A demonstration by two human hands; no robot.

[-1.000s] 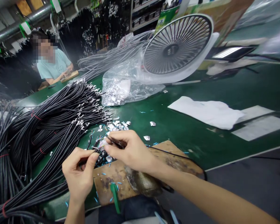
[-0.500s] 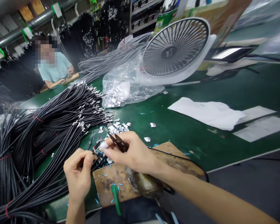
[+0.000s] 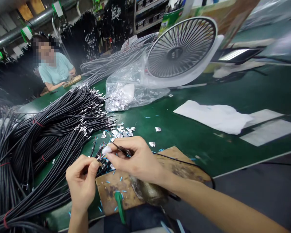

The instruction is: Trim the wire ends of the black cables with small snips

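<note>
My left hand (image 3: 81, 181) is closed, thumb and forefinger pinching the stripped end of a black cable (image 3: 100, 159). Close beside it, my right hand (image 3: 135, 158) grips a pair of dark snips (image 3: 122, 149) in its curled fingers. A white wrap (image 3: 106, 149) covers a fingertip of that hand. The right thumb and wrapped finger come together at the thin wires by the cable end; whether they pinch a wire is too small to tell. Behind the hands lie crumpled bits of silver foil (image 3: 121, 132). Bundled black cables (image 3: 55, 129) with pale ends fill the left side.
Beneath my right forearm is a worn wooden board (image 3: 174, 155) with a green handle-like piece (image 3: 120, 207) and blue scraps. A round fan (image 3: 181, 48), a clear plastic bag (image 3: 135, 94) and white sheets (image 3: 213, 116) occupy the green table. A person (image 3: 55, 68) sits across.
The snips' blades were spread and now look closer together. My right hand has shifted slightly left, its fingertips nearer the cable end. My left hand stays almost in place.
</note>
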